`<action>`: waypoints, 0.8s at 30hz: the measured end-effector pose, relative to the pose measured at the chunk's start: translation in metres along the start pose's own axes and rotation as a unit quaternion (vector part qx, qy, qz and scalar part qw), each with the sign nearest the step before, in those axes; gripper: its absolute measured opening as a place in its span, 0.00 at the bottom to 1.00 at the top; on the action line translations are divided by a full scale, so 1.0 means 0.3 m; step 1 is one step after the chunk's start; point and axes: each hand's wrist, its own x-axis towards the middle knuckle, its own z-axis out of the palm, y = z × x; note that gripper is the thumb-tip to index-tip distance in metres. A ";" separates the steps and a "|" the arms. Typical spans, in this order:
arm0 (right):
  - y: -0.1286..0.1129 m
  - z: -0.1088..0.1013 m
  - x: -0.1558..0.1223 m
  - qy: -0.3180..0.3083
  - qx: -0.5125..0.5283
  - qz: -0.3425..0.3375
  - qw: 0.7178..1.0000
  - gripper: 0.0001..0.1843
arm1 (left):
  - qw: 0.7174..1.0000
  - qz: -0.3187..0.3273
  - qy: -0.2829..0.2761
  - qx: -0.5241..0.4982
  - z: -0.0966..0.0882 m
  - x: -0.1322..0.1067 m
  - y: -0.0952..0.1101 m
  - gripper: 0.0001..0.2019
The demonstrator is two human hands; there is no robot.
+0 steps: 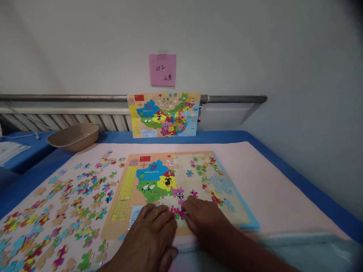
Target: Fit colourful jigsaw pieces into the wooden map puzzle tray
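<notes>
A map jigsaw puzzle board (113,227) lies on the pink table cover, its left part filled with joined pieces and its right part holding loose ones. My left hand (154,230) rests on the lower edge of the board, fingers laid forward and thumb apart, its fingertips beside magenta-and-green puzzle pieces (177,214). From the right, my right hand (205,219) reaches in with fingers curled and pinched at the edge of these magenta pieces. The piece at its fingertips is mostly hidden. A panda piece (179,195) shows just above the hands.
Many loose puzzle pieces (92,185) are scattered left of the board. A printed reference map (164,115) leans against the wall pipe (235,99), below a pink note (162,70). A brown plastic basin (74,136) stands at the back left. Bluish translucent sheeting (306,245) lies at the front right.
</notes>
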 end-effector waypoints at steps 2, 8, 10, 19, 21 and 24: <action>0.000 0.000 0.000 -0.004 0.000 -0.003 1.000 0.08 | 1.000 0.011 0.009 0.011 0.002 -0.001 -0.003 0.19; 0.007 -0.002 -0.005 -0.016 0.022 0.000 1.000 0.08 | 0.997 0.049 0.050 0.043 0.012 -0.008 -0.015 0.19; 0.006 -0.003 -0.008 -0.017 0.027 -0.004 0.999 0.08 | 0.994 0.056 0.072 0.056 0.026 -0.010 -0.023 0.19; -0.003 0.006 -0.021 0.068 0.029 -0.035 0.997 0.13 | 0.947 0.138 0.252 0.141 0.099 0.035 -0.075 0.14; 0.003 0.019 -0.026 0.110 0.019 -0.057 0.992 0.14 | 0.932 0.132 0.306 0.141 0.114 0.051 -0.077 0.12; 0.006 0.021 -0.032 0.114 -0.008 -0.073 0.991 0.15 | 0.911 0.124 0.371 0.133 0.133 0.070 -0.074 0.14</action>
